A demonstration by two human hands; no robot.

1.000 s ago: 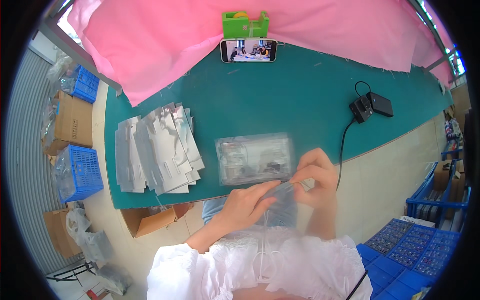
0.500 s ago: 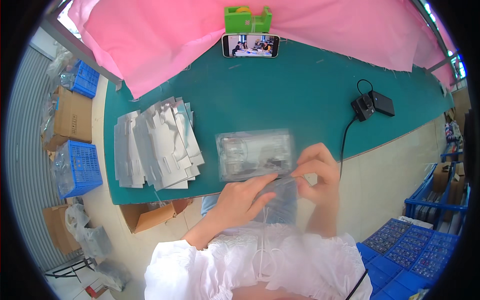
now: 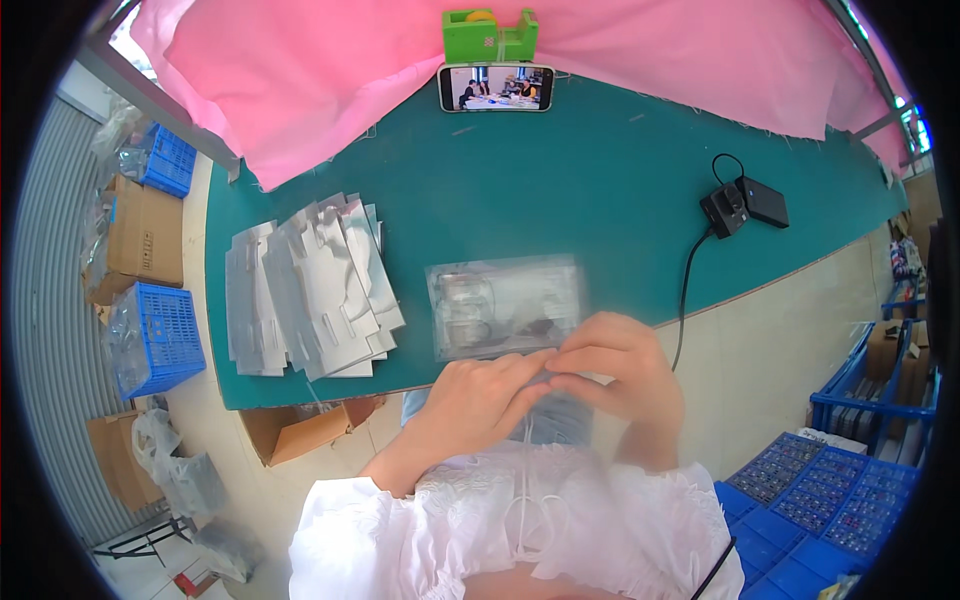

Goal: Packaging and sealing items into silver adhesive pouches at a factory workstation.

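Note:
A clear plastic bag [image 3: 506,305] with flat contents lies at the front edge of the green table [image 3: 560,180]. What is inside cannot be made out through the glare. My left hand [image 3: 490,395] pinches the bag's near edge between thumb and fingers. Touching it from the other side, my right hand [image 3: 620,370] has its thumb and fingertips closed on the same edge. The fingertips of both hands meet there and partly hide the plastic. To the left lies a fanned stack of silvery cut-out sheets [image 3: 330,290].
At the back, a phone [image 3: 496,88] leans before a green tape dispenser [image 3: 489,36] and pink cloth [image 3: 300,80]. A black device [image 3: 725,210] with a cable sits at right. Blue parts trays [image 3: 800,500] stand lower right, an open carton [image 3: 320,432] under the table.
My right hand has moved left and inward, bringing its fingertips up against my left hand at the bag's near edge. The loose plastic flap between them is now gathered under the fingers.

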